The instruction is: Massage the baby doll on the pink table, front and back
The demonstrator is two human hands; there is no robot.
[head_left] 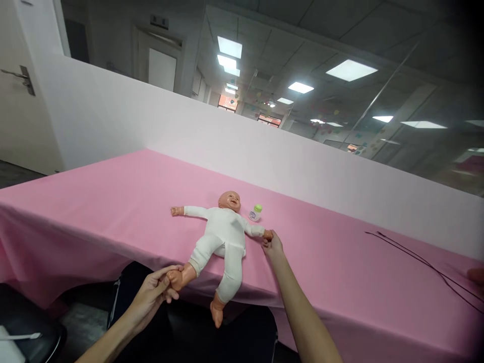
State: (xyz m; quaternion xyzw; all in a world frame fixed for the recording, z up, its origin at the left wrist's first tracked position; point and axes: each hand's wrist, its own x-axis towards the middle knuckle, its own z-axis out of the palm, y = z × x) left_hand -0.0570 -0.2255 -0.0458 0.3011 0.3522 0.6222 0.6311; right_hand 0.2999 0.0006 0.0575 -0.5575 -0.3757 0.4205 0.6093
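Observation:
A baby doll [227, 227] with a white cloth body lies on its back on the pink tablecloth [128, 201], its head toward the wall and its legs over the near edge. My left hand [155, 290] is closed around the doll's foot on the left. With my right hand [274, 246] I grip the doll's small hand on the right side. The doll's other arm stretches out to the left, and its other foot hangs down past the table edge. Beside the doll's head stands a small clear bottle [255, 214] with a green cap.
Thin black cables [416, 258] lie across the table at the right. Part of a person's hand [475, 275] shows at the right edge. A white wall [212, 146] with glass above it runs behind the table. A black chair [30, 307] is at lower left.

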